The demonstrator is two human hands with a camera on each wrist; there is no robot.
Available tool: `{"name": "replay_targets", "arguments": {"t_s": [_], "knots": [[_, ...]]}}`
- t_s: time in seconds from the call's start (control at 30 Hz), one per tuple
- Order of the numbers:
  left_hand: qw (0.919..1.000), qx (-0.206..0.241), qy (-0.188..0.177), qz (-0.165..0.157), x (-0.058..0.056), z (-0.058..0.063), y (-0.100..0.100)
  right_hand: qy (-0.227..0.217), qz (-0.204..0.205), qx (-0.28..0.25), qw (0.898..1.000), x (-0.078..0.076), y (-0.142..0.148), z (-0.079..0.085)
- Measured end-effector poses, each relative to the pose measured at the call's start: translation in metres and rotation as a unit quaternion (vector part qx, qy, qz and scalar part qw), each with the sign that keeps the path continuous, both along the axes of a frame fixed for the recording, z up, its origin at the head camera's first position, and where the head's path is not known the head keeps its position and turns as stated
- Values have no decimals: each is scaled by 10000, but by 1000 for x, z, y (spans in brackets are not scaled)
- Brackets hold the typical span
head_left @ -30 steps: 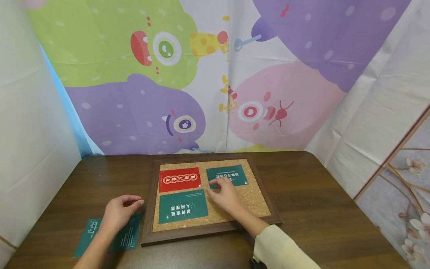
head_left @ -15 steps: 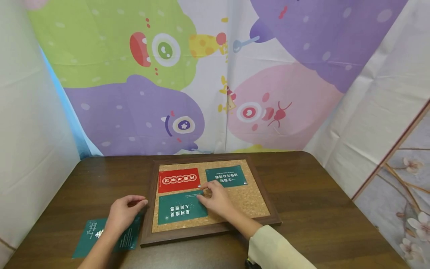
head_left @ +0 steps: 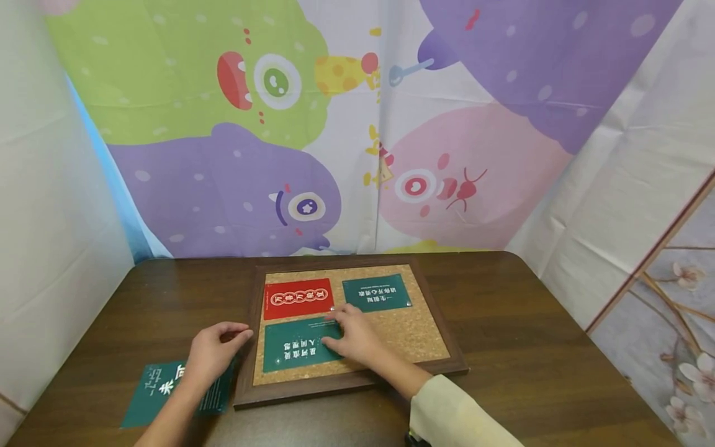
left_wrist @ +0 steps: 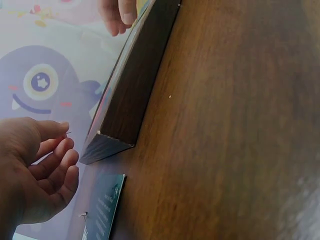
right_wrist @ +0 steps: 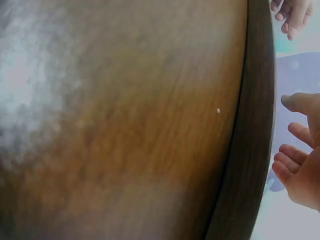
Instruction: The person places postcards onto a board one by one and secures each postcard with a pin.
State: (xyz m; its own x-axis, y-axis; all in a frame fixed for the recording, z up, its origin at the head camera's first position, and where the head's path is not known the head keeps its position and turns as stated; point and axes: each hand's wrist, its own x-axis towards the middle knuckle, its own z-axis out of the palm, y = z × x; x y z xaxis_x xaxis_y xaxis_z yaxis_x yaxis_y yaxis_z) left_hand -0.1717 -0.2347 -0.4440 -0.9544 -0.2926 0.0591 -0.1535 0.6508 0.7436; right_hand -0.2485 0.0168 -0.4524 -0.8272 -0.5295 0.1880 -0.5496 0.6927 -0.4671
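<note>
My left hand (head_left: 213,349) is just left of the framed cork board (head_left: 402,338), thumb and index finger pinching a tiny pushpin (left_wrist: 68,132) whose thin needle sticks out. Under that forearm a green card (head_left: 146,397) with white writing lies on the table, partly hidden. In the left wrist view, another pushpin (left_wrist: 83,215) shows at this card. My right hand (head_left: 357,335) is over the board, thumb and index finger spread at the right end of the lower green card (head_left: 298,347). A red card (head_left: 296,298) and another green card (head_left: 375,293) lie higher on the cork.
The board's dark wooden frame (head_left: 313,392) forms a raised edge on the brown table (head_left: 525,347). Behind the table hangs a cloth (head_left: 357,236) printed with cartoon monsters. A small white speck (right_wrist: 218,110) lies on the tabletop near the frame.
My right hand has moved left and nearer, from the upper right green card to the lower green card's right end. The left hand has shifted slightly right towards the frame.
</note>
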Motion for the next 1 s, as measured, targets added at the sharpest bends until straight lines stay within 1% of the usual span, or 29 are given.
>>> {"name": "replay_targets", "arguments": {"t_s": [0.1, 0.17, 0.33, 0.53, 0.7, 1.0], "knots": [[10000, 49, -51, -20, -2, 0, 4, 149, 101, 323, 9993, 2, 0, 0], [9999, 54, -78, -36, -2, 0, 6, 170, 171, 428, 9988, 2, 0, -1], [10000, -30, -39, -82, -5, -2, 9, 147, 249, 517, 9982, 3, 1, -3], [9999, -46, -95, -98, -7, -4, 10, 307, 385, 717, 9962, 4, 2, -2], [9998, -97, -121, -84, -10, -5, 11, 363, 446, 764, 9954, 3, 1, -3], [9995, -101, -270, -125, -15, -5, 15, 248, 469, 823, 9952, 2, 0, -4]]}}
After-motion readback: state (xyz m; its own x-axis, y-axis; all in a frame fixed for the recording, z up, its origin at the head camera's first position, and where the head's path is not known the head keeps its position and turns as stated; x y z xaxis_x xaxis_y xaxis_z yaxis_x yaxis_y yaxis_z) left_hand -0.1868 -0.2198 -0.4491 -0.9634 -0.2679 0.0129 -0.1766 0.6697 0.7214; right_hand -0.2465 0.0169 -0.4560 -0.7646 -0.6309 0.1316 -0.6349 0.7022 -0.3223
